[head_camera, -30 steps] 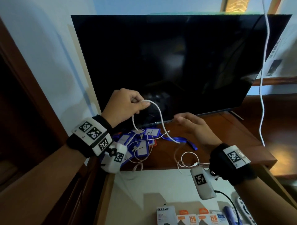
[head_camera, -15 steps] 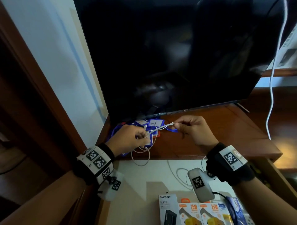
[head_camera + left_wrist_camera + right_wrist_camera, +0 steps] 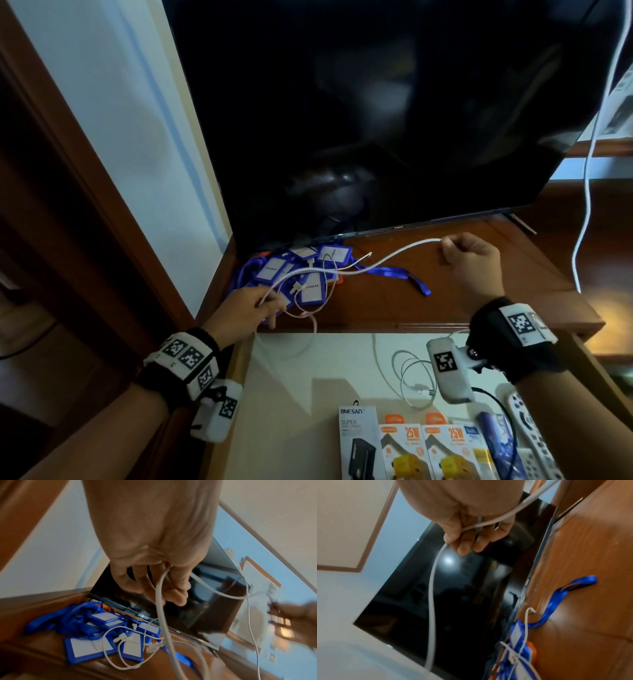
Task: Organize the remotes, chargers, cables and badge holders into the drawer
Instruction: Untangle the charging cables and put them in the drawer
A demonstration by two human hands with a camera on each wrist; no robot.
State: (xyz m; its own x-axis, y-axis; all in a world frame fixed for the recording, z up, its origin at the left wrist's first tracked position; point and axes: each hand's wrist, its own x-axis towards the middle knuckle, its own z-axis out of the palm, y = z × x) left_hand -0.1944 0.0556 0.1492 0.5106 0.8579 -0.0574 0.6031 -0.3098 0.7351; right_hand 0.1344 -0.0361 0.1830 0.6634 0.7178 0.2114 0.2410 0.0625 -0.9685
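Observation:
A white cable [image 3: 383,261] stretches between my two hands above the wooden cabinet top [image 3: 479,284]. My left hand [image 3: 255,303] pinches its looped end over a pile of blue badge holders [image 3: 308,277] with lanyards; in the left wrist view the left hand [image 3: 164,582] has its fingers curled round the cable [image 3: 160,601]. My right hand [image 3: 471,255] grips the other end out to the right; the right wrist view shows the right hand [image 3: 471,538] closed on the cable [image 3: 433,588]. Below lies the open drawer [image 3: 308,394], holding another coiled white cable [image 3: 411,380], charger boxes [image 3: 418,452] and a remote [image 3: 534,445].
A large black TV [image 3: 376,120] stands close behind the hands on the cabinet. A white cord [image 3: 592,154] hangs down at the right. A brown door frame [image 3: 68,178] and the wall border the left side. Thin cables [image 3: 308,308] trail over the badge pile and the cabinet edge.
My hands have drawn apart: the right one moved right, the left one down and left, and the cable now spans between them. The view has tilted down toward the drawer.

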